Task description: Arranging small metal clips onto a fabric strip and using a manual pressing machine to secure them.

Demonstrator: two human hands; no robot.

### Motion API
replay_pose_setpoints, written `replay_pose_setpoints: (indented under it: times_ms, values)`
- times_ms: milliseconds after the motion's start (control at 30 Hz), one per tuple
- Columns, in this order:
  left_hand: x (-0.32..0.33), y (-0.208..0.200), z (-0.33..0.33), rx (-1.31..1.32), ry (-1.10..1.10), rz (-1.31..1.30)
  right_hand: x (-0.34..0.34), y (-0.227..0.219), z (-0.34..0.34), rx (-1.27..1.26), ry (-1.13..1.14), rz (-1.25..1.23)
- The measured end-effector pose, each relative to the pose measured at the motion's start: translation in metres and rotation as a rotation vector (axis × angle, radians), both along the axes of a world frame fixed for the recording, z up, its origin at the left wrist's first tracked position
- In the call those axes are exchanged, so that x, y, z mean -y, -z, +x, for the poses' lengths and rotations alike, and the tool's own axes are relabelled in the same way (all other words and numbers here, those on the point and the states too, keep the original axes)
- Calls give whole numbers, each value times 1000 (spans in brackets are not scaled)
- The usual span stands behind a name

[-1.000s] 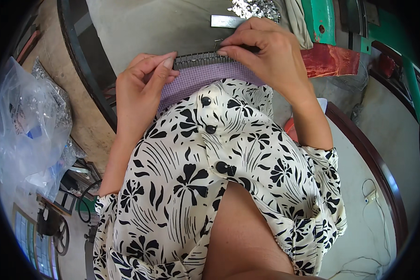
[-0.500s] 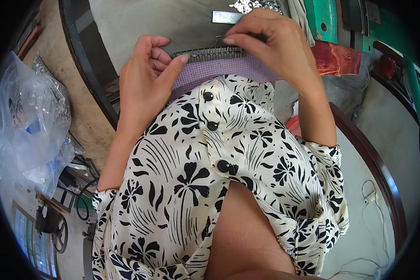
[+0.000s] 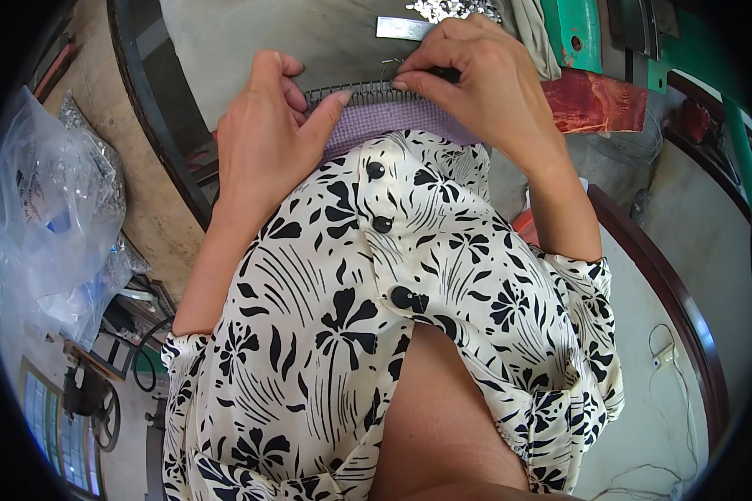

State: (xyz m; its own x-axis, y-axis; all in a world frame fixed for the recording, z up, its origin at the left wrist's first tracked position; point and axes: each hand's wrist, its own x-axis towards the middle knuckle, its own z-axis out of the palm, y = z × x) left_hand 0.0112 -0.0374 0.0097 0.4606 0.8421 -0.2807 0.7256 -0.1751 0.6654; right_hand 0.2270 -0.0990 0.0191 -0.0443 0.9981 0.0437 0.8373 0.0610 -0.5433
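A narrow metal rack (image 3: 368,94) with a row of closely set slots or pins lies along the edge of a purple woven cloth (image 3: 368,125) at my lap. The thumb of my left hand (image 3: 276,138) rests on the rack near its left part, its fingers loosely curled and apart from the thumb. My right hand (image 3: 489,92) is closed in a pinch just above the rack's right part. Small thin metal pins (image 3: 390,61) stick out by its fingertips; their exact shape is too small to tell. The right hand hides the rack's right end.
Beyond my right hand are a flat metal bar (image 3: 403,28) and a pile of small shiny metal pieces (image 3: 451,8) on grey cloth (image 3: 251,50). A green machine frame (image 3: 575,37) and red sheet (image 3: 597,102) stand right. Plastic bags (image 3: 58,217) are at left.
My left hand has shifted slightly right, its thumb farther along the rack. The right hand has moved a little left and down toward the rack, still pinching.
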Motion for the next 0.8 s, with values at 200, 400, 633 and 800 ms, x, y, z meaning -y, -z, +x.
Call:
replay_pose_setpoints:
  times_ms: [200,400,633,800]
  values:
    - [-1,0,1,-27,18,14,0,3,4,-8,-30,20]
    - [-2,-2,1,-14,26,9,8,8,8,-47,-49,91]
    - [2,7,-9,203,-44,-97,11,12,4,1,-19,136]
    - [11,18,-19,402,-150,-177,11,16,5,-5,-32,162]
